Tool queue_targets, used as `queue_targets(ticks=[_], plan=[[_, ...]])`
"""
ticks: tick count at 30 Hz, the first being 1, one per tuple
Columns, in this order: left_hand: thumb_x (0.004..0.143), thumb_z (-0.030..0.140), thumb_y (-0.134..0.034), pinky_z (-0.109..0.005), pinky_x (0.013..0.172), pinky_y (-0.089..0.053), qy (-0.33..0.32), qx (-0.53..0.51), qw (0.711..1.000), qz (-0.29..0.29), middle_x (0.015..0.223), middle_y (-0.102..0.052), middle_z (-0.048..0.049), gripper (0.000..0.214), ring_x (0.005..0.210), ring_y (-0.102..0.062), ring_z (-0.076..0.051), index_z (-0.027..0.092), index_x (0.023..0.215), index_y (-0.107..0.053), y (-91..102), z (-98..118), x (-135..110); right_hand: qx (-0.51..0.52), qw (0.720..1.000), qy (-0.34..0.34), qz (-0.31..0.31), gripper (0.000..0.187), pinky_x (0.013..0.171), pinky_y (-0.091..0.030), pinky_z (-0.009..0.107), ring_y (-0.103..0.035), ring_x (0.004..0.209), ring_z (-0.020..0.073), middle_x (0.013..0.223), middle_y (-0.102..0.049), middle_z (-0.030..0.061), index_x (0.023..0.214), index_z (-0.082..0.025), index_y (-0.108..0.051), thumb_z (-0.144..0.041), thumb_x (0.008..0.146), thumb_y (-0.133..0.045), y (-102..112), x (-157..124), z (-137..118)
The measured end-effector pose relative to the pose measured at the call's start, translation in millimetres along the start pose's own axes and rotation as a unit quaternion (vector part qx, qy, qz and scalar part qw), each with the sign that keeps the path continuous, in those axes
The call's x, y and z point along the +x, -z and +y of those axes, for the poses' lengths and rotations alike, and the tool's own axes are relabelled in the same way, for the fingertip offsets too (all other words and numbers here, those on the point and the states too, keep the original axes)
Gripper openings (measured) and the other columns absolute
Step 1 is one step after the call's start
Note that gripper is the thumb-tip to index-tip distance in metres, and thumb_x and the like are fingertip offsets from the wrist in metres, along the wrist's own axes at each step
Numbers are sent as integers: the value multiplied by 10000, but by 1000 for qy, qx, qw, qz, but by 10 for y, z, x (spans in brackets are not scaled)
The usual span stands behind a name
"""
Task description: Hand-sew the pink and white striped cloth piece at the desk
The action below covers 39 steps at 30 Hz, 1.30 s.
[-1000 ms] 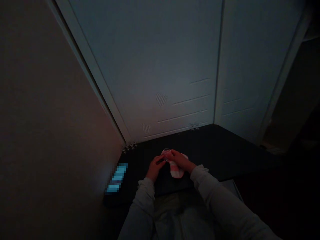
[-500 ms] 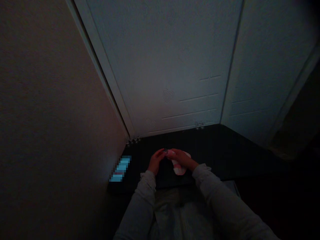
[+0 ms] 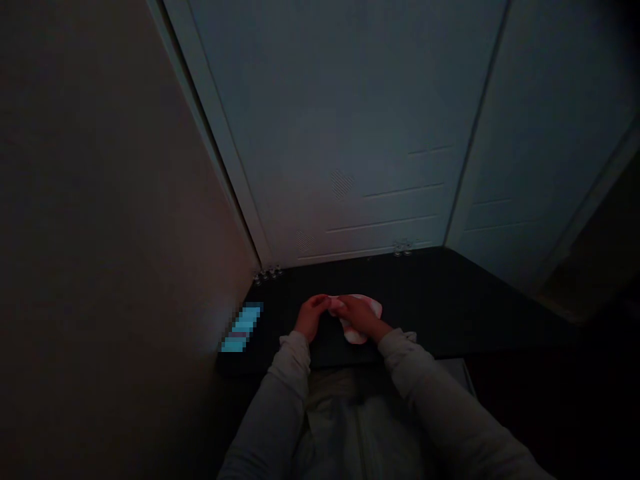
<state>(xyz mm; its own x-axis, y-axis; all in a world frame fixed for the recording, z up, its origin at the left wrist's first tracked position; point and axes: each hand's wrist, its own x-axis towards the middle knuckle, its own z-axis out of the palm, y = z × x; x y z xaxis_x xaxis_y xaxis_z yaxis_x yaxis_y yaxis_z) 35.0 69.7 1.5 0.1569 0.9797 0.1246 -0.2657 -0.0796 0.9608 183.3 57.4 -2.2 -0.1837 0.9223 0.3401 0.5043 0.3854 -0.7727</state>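
The room is very dark. My left hand [image 3: 311, 316] and my right hand [image 3: 359, 316] meet over a dark tabletop [image 3: 430, 300], close to my body. My right hand grips a pale pink and white cloth [image 3: 367, 306] that bunches under its fingers. My left hand is curled, its fingertips pinched against the cloth's left end, where a small object may sit; it is too dark to name. Both sleeves are light grey.
A glowing blue screen [image 3: 243, 327] lies on the table's left edge by the beige wall. White panelled doors [image 3: 350, 133] rise behind the table. Small shiny items stand at the back left [image 3: 267, 273] and back centre [image 3: 403, 249].
The view has shifted slightly, and both hands have drawn a little closer together. The cloth is bunched tighter under my right hand than a second ago.
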Motion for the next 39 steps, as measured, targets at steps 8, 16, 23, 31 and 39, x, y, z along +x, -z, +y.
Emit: queue_targets(ticks=[8, 16, 23, 31, 39], plan=[[568, 237, -644, -263, 712, -372, 11, -45, 999, 13, 741, -574, -12, 240, 684, -519, -104, 144, 780, -581, -14, 34, -12, 27, 999, -12, 46, 238, 715, -331, 266, -508, 819, 187, 893, -599, 56, 903, -194, -577, -235, 703, -456, 1, -28, -60], [558, 232, -652, -231, 651, -364, 13, -43, 999, 13, 756, -547, -7, 263, 669, -500, -88, 146, 790, -561, -11, 28, -11, -108, 992, -67, 30, 288, 655, -338, 235, -530, 780, 163, 862, -606, 68, 907, -156, -565, -309, 768, -365, 55, -52, -155], [563, 237, -649, -227, 627, -357, 7, 7, 1000, 14, 738, -532, 4, 247, 652, -489, -85, 152, 770, -546, -33, 40, -18, -170, 983, -66, 5, 253, 651, -323, 210, -529, 784, 139, 858, -608, 55, 862, -150, -575, -270, 783, -367, 76, -60, -198], [565, 244, -646, -225, 625, -356, 9, 10, 1000, 2, 730, -530, 8, 229, 659, -490, -87, 158, 749, -539, -39, 75, -41, -183, 981, -59, 2, 273, 570, -287, 209, -525, 697, 127, 780, -614, 42, 769, -153, -586, -299, 784, -355, 94, -43, -174], [577, 258, -635, -231, 641, -356, 25, -18, 1000, -1, 728, -534, 5, 217, 680, -496, -90, 157, 745, -543, -44, 101, -51, -204, 977, -63, -14, 282, 573, -274, 216, -522, 702, 133, 793, -617, 45, 772, -154, -591, -291, 779, -344, 82, -21, -142]])
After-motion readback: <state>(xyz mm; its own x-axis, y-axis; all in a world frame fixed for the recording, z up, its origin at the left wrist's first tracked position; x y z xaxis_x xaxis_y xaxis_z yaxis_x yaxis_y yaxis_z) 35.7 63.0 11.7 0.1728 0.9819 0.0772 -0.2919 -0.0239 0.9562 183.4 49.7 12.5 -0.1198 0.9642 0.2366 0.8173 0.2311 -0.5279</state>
